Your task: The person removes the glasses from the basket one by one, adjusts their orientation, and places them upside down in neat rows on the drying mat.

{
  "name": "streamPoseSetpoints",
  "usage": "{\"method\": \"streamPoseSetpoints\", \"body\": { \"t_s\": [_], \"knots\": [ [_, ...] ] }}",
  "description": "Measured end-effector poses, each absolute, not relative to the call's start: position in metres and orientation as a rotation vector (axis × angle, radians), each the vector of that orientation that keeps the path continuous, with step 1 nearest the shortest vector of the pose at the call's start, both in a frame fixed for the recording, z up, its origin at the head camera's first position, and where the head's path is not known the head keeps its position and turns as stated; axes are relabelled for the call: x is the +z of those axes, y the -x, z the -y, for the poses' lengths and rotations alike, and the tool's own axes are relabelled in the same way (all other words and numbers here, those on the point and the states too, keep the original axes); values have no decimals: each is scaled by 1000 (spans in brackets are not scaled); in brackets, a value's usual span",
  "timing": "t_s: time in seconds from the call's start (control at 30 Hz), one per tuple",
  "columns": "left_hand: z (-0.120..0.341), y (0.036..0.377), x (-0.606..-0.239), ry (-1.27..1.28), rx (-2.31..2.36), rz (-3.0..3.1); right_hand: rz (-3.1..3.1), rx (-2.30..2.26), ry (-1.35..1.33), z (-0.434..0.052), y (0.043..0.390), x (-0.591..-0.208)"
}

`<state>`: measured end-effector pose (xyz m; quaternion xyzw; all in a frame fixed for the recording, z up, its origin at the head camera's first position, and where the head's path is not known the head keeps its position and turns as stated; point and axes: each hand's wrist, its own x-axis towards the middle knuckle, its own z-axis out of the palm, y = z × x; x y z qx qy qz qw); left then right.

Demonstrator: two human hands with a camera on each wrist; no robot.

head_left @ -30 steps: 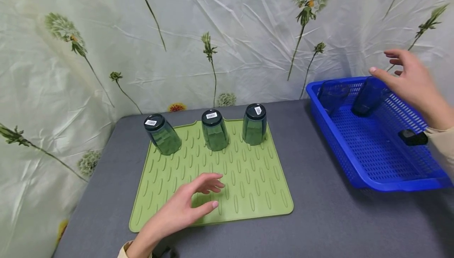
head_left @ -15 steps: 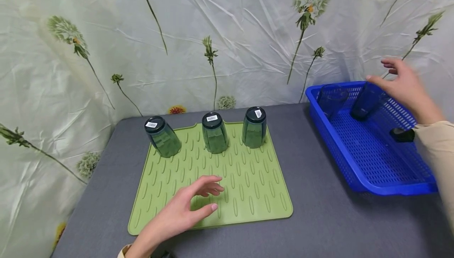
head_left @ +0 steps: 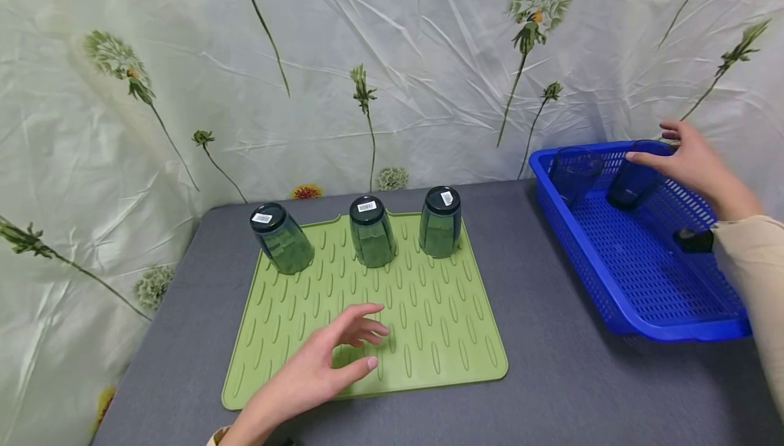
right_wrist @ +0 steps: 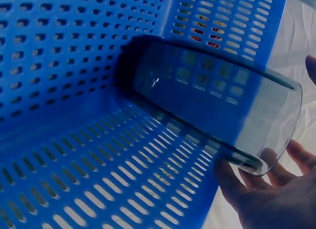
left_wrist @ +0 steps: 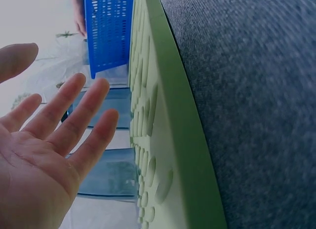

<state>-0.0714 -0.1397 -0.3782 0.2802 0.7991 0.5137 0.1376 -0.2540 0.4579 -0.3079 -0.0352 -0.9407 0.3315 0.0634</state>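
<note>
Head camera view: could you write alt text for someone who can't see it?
A person's right hand reaches onto the rim of a tinted glass leaning in a blue basket, beside a second glass. The left hand hovers open over a green drying mat holding three upside-down glasses.

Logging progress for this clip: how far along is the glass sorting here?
Three glasses stand upside down on the green mat. The right hand touches the rim of a tilted glass in the blue basket; another glass waits beside it. The left hand hovers over the mat.
</note>
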Motion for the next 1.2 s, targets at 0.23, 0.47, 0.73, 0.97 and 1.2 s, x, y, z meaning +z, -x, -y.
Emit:
{"method": "streamPoseSetpoints", "body": {
  "t_s": [0.23, 0.47, 0.73, 0.97, 1.2],
  "knots": [
    [141, 70, -379, -807, 1519, -2278, 2854, 1105, 135, -463, 253, -313],
    [143, 70, -380, -822, 1555, -2231, 2901, 1069, 121, -466, 251, -318],
    [143, 70, -380, -816, 1539, -2232, 2918, 1068, 148, -463, 248, -316],
    [143, 70, -380, -812, 1546, -2238, 2936, 1174, 80, -456, 245, -312],
    [143, 72, -381, -793, 1529, -2247, 2905, 1174, 127, -449, 238, -312]
  ]
}}
